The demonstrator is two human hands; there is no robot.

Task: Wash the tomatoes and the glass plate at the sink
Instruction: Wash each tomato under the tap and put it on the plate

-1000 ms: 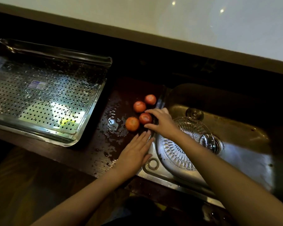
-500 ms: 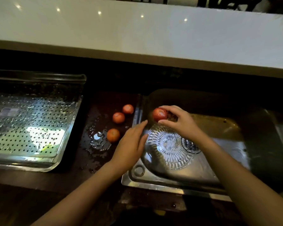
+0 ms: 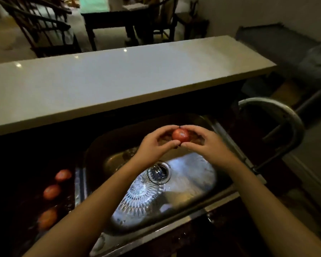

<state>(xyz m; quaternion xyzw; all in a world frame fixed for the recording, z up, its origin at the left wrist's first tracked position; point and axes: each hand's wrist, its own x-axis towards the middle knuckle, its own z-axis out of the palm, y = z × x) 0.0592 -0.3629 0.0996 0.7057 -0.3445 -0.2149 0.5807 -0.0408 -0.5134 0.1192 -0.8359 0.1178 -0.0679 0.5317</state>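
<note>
The fingers point(image 3: 166, 130) of the left hand point(image 3: 154, 145) and right hand point(image 3: 208, 143) curl closed around 1 tomato point(image 3: 181, 135), cupping it above the sink point(image 3: 220, 130), likely for rinsing. The glass plate point(image 3: 137, 197) lies on the sink's floor; 3 tomatoes point(image 3: 51, 191) wait on the tabletop left of the sink. The faucet point(image 3: 278, 115) arches right of the sink, and no water is visible.

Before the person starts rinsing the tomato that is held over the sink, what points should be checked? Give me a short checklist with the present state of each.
1. Tomato held securely between left hand and right hand: ok.
2. Tomato above the sink basin: ok.
3. Water running from the faucet: not ok, no stream visible.
4. Tomato under the faucet outlet: cannot tell, the outlet is not clear.
5. Glass plate lying flat in the basin, away from the hands: ok.
6. Three other tomatoes waiting on the wet counter: ok.
</note>
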